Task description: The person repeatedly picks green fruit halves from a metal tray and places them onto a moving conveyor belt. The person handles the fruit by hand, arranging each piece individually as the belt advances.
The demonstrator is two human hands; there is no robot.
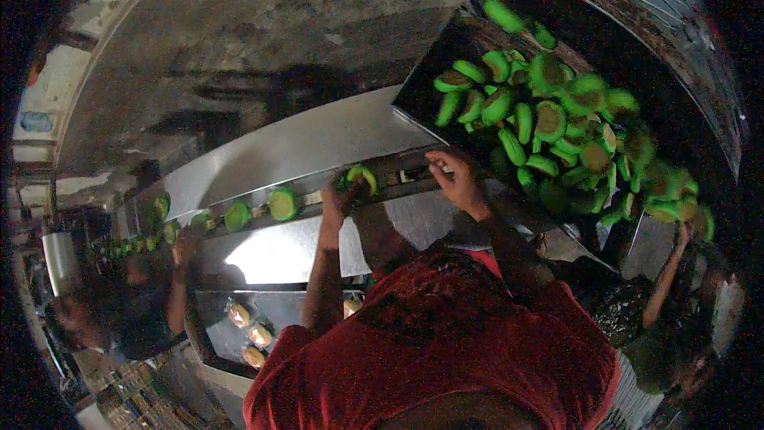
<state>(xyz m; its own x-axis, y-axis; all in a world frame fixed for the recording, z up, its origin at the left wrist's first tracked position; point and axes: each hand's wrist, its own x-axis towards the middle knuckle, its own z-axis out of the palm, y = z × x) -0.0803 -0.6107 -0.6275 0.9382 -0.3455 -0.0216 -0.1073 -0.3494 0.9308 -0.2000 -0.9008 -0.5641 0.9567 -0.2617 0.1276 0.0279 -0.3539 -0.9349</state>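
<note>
My left hand is at the narrow channel between two metal surfaces. Its fingers close on a green round piece with a darker middle, though blur hides part of the grip. Farther right, my right hand is raised over the channel, fingers bent and thumb apart, with nothing visible in it. More green round pieces stand in a row along the channel to the left, among them a large one. Beyond my right hand, a heap of green pieces with brown faces lies on a dark tray.
At lower left, a metal tray holds several pale round pieces. A co-worker's hand is at the row on the left. Another person's hand touches the heap's right end. A sloping metal panel runs behind the channel.
</note>
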